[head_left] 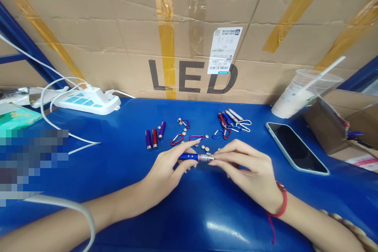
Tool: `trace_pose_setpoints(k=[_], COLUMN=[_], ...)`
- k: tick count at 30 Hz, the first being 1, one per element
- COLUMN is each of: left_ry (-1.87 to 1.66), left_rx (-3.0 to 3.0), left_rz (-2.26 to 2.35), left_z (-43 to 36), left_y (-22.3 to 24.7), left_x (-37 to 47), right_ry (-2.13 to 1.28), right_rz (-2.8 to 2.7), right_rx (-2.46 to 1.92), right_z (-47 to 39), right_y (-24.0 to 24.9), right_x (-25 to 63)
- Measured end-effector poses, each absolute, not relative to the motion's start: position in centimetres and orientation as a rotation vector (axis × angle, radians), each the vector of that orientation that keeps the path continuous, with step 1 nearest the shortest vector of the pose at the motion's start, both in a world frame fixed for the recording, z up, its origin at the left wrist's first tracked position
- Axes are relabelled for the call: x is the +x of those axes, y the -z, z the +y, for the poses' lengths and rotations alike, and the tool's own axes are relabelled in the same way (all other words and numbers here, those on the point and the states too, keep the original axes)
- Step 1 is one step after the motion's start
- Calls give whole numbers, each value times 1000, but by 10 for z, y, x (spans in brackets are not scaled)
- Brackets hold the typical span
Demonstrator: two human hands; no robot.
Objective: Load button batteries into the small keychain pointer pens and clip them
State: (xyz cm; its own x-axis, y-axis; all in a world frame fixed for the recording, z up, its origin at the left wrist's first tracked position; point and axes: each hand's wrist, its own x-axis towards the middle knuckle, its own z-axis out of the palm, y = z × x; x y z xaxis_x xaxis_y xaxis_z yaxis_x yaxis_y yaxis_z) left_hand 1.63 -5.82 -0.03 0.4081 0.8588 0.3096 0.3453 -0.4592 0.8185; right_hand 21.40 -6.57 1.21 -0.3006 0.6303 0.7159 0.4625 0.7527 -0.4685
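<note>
My left hand point(168, 167) is closed around the blue barrel of a small keychain flashlight point(191, 157), thumb below and fingers above. Two small buttons show on the barrel, and a silver section with a printed label points right. At that silver tip, the fingers of my right hand point(248, 165) are pinched together; anything else between them is hidden. Just beyond my hands lie several button cells point(207, 149), a red carabiner clip point(177, 139) and a pink carabiner clip point(196, 138). Purple and red flashlight barrels point(154, 138) rest to the left.
Behind the blue table point(177, 220) stands a large cardboard box point(118, 39). Several finished-looking flashlights with clips point(228, 118) lie beyond my right hand. At right are a phone point(297, 147), a plastic cup point(298, 94) and an open carton point(339, 126). A power strip point(85, 102) with white cables sits left.
</note>
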Motion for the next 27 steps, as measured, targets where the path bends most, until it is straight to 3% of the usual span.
trace_pose_setpoints(k=[12,27], left_ry=[-1117,-1329], left_rx=[1873,2471], left_rz=[1046,815], left_z=[-61,-62], left_y=[-7,1], left_x=[19,12], right_ry=[-255,-302], right_rz=[-1979,-2039], right_rx=[-823,-800], right_z=[-56,-69], right_y=[-12,-11], right_x=[218,213])
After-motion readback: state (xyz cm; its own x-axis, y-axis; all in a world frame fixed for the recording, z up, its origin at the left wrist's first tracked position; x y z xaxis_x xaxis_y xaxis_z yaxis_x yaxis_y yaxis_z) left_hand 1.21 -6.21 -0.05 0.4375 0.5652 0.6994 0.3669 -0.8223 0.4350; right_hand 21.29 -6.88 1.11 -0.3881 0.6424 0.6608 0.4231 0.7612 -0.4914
